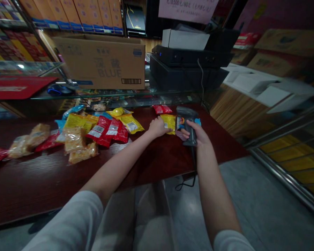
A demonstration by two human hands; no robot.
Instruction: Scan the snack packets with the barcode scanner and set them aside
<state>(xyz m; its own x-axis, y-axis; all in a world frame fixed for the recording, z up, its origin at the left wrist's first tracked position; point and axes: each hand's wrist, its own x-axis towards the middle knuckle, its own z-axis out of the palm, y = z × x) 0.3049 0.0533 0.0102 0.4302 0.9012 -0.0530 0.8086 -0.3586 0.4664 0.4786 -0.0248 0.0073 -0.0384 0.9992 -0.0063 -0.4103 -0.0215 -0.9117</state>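
In my right hand point(199, 134) is a dark grey barcode scanner point(190, 134), gripped by its handle with a cable hanging below. My left hand point(157, 128) has its fingers closed on a yellow snack packet point(169, 122), whose white label faces up beside the scanner's head. Just behind it lies a red packet point(162, 109). To the left is a heap of snacks: red packets point(101, 130), a yellow packet point(132, 124) and clear-wrapped pastry-like blocks point(74, 139). Part of another packet shows behind the scanner, mostly hidden.
A large cardboard box point(102, 66) stands on the glass counter behind the dark red table point(151, 160). Black electronic units point(188, 69) are stacked beside it. A computer mouse point(59, 90) and a red sheet point(18, 87) are at left. A metal rack point(285, 170) borders the right.
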